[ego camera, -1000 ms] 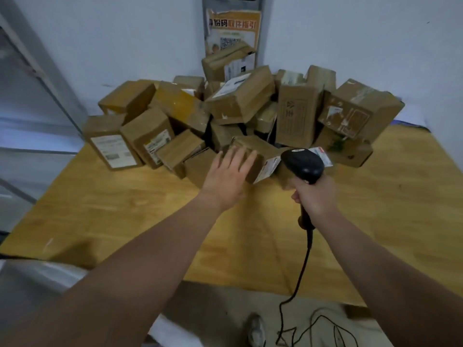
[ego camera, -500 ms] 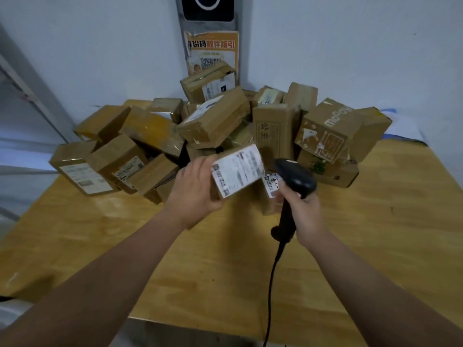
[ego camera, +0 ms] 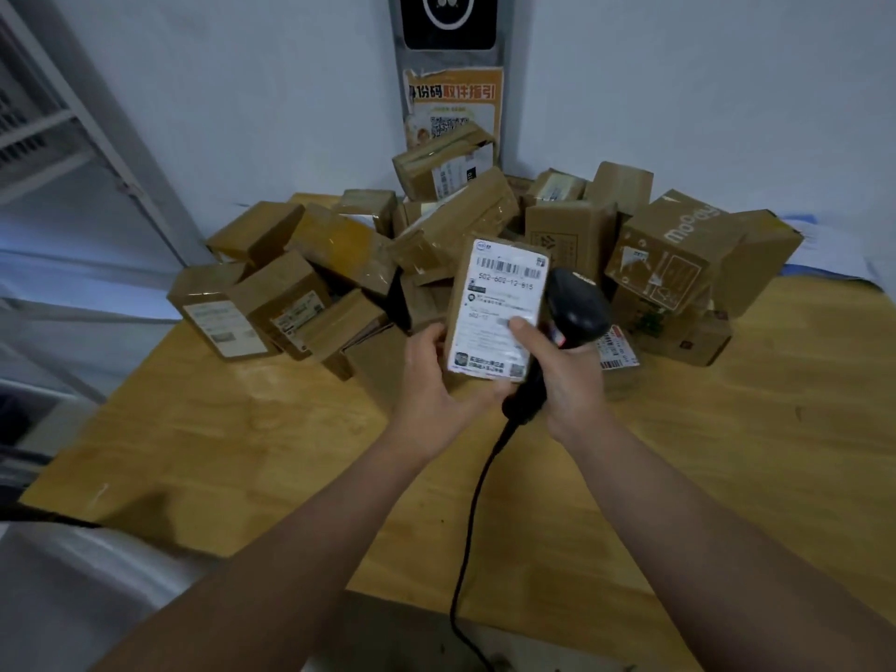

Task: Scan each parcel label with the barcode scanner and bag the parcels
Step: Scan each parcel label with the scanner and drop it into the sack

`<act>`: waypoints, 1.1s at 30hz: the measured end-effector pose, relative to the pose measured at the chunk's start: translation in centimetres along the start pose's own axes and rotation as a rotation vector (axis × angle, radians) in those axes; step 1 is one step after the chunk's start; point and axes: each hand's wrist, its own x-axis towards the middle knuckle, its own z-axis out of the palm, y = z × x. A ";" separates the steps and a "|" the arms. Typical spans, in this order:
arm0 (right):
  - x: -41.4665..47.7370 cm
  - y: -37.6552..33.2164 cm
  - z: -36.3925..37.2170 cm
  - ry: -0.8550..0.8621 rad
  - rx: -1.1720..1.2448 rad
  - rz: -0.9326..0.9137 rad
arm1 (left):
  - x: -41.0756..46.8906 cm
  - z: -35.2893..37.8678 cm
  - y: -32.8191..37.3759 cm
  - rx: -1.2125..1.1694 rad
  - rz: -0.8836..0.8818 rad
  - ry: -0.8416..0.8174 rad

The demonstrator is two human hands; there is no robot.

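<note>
A small cardboard parcel (ego camera: 497,303) stands upright above the wooden table (ego camera: 242,429), its white barcode label facing me. My left hand (ego camera: 436,380) grips its lower left edge from below. My right hand (ego camera: 557,371) holds the black corded barcode scanner (ego camera: 572,308) by the handle, and its thumb presses on the parcel's label at the right. The scanner's head sits just right of the parcel. Its black cable (ego camera: 475,516) hangs down toward the table's near edge.
A heap of several cardboard parcels (ego camera: 436,235) fills the far part of the table against the white wall. An orange notice (ego camera: 453,111) hangs on a grey post behind the heap. A metal shelf frame (ego camera: 72,128) stands at the left. White plastic (ego camera: 97,599) lies at the lower left.
My left hand picked a parcel off the heap, pulled it toward me and turned its label upright. My right hand brought the scanner beside it and put its thumb on the label.
</note>
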 end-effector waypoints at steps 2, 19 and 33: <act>0.1 0.0 -0.7 -0.024 -0.036 0.015 | 0.4 -1.0 1.2 -0.143 -0.074 -0.056; -2.0 -0.5 -0.7 -0.044 -0.547 -0.046 | 2.5 -4.9 -1.8 -0.231 -0.388 -0.079; -4.7 1.2 -1.3 -0.066 -0.709 0.004 | 2.3 -4.4 -4.3 -0.234 -0.407 0.030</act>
